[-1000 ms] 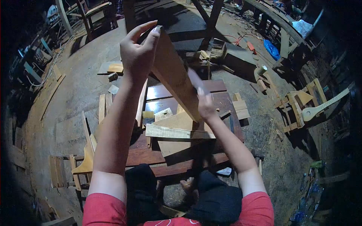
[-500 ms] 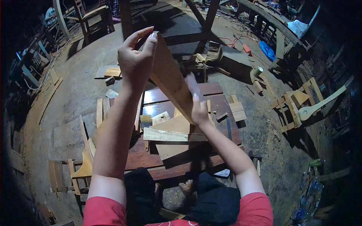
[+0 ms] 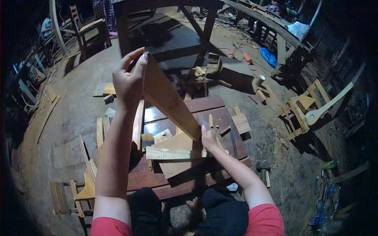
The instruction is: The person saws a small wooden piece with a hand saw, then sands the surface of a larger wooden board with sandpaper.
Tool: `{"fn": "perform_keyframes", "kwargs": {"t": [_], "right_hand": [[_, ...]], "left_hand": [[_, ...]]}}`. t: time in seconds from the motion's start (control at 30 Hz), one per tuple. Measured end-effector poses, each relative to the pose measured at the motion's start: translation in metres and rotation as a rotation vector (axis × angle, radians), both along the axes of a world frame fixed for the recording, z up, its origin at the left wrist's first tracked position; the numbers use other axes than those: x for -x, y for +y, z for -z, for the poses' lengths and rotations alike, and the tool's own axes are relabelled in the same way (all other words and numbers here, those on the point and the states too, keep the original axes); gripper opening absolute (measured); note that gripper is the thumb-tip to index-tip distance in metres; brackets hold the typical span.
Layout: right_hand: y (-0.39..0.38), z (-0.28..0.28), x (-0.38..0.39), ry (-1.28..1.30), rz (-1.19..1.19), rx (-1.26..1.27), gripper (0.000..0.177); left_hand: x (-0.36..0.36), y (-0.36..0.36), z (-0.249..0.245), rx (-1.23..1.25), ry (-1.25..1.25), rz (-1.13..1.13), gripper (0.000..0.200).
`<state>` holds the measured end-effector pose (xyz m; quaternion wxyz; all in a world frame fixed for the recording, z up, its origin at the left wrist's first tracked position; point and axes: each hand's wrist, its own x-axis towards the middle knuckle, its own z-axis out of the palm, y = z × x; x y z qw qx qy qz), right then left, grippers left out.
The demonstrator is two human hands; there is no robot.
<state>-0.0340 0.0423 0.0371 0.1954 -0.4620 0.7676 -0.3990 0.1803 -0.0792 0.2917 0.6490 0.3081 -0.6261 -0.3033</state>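
My left hand (image 3: 128,80) grips the upper end of a long wooden board (image 3: 169,102), thumb and fingers closed at its tip. The board slants down to the right, raised over a low reddish-brown table (image 3: 147,181). My right hand (image 3: 208,138) is beside the board's lower end, its slightly blurred fingers stretched out along the edge. Whether they press on the wood is hard to see. Below lie a pale wooden strip (image 3: 173,153) and a flat wooden piece (image 3: 177,167). What looks like a flat brush (image 3: 147,139) lies left of them.
A hammer (image 3: 263,167) lies on the floor right of the table. Wooden frame pieces (image 3: 87,187) stand at left, and another wooden assembly (image 3: 301,114) at right. A large dark workbench (image 3: 165,4) stands ahead. Another person's legs (image 3: 104,15) show at the back left.
The board and my left hand have moved lower and left in view. My right hand has shifted down, still beside the board's lower end. The whole view has shifted slightly.
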Motion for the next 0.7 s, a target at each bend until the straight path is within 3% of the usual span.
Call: {"fn": "perform_keyframes", "kwargs": {"t": [0.2, 0.3, 0.37, 0.4, 0.43, 0.5, 0.53, 0.6, 0.7], "right_hand": [[-0.008, 0.0, -0.003, -0.01, 0.043, 0.001, 0.064], [-0.006, 0.01, 0.003, 0.019, 0.056, 0.04, 0.066], [-0.011, 0.02, 0.005, -0.017, 0.088, 0.219, 0.067], [-0.012, 0.025, 0.007, -0.018, 0.09, 0.221, 0.067], [-0.013, 0.025, 0.006, -0.014, 0.115, 0.238, 0.067], [-0.014, 0.026, 0.005, -0.012, 0.14, 0.251, 0.067], [-0.015, 0.025, 0.004, -0.037, 0.139, 0.254, 0.067], [-0.013, 0.022, 0.003, -0.063, 0.144, 0.257, 0.067], [-0.01, 0.016, 0.004, -0.08, 0.126, 0.208, 0.066]], "left_hand": [[-0.003, 0.004, -0.004, -0.048, -0.032, 0.013, 0.026], [-0.008, 0.003, -0.002, -0.131, 0.065, 0.168, 0.042], [-0.013, 0.002, 0.0, -0.303, 0.328, 0.543, 0.061], [-0.007, 0.0, 0.004, -0.26, 0.29, 0.493, 0.071], [-0.005, -0.002, 0.008, -0.26, 0.289, 0.493, 0.071], [-0.005, -0.007, 0.016, -0.24, 0.399, 0.818, 0.071], [-0.005, -0.009, 0.021, -0.244, 0.397, 0.818, 0.071], [-0.004, -0.014, 0.027, -0.168, 0.536, 1.105, 0.072], [0.003, -0.003, 0.021, -0.122, 0.508, 0.966, 0.067]]}}
